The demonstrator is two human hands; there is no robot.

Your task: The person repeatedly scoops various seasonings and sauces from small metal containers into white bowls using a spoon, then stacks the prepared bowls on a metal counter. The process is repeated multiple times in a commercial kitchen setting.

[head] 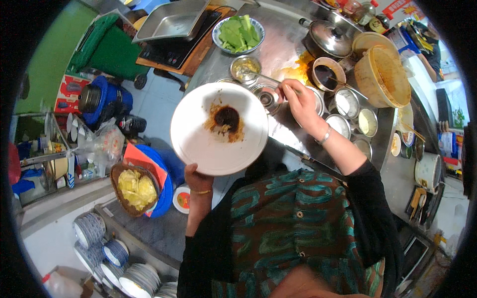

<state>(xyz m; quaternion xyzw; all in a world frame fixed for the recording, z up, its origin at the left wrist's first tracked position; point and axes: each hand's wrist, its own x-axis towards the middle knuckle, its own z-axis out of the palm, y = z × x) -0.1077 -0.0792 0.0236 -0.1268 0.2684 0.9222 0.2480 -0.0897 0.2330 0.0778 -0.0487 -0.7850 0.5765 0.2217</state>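
Note:
My left hand grips the near rim of a wide white bowl. Dark brown sauce lies in the middle of it, with some pale minced stuff at the sauce's near edge. In my right hand is the handle of a metal spoon. The spoon's far end reaches into a small steel bowl of pale yellowish minced seasoning, beyond the white bowl. Beneath my right fingers stands a round metal container; its contents are hard to make out.
A patterned bowl of green leaves stands at the back of the steel counter. To the right are a pot of dark sauce, several small steel bowls, a lidded pan and a stained plastic tub. Stacked plates sit at lower left.

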